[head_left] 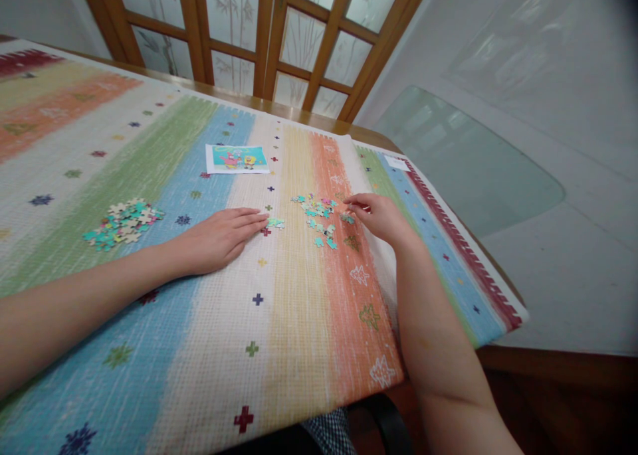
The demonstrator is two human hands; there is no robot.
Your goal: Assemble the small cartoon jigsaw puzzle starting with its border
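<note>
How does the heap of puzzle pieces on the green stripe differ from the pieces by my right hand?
The heap of jigsaw pieces on the green stripe is dense and untouched; the scattered pieces on the orange stripe lie loose, with the right hand at their edge. Both are mostly turquoise.

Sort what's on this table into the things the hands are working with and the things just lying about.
In hand:
- left hand, flat beside one puzzle piece
- right hand, at the small cluster of pieces
- reference picture

Lying about:
- far pile of pieces
- striped tablecloth
- white slip

left hand [219,238] flat on striped cloth [279,322], right hand [379,216] touching puzzle pieces [319,216].
</note>
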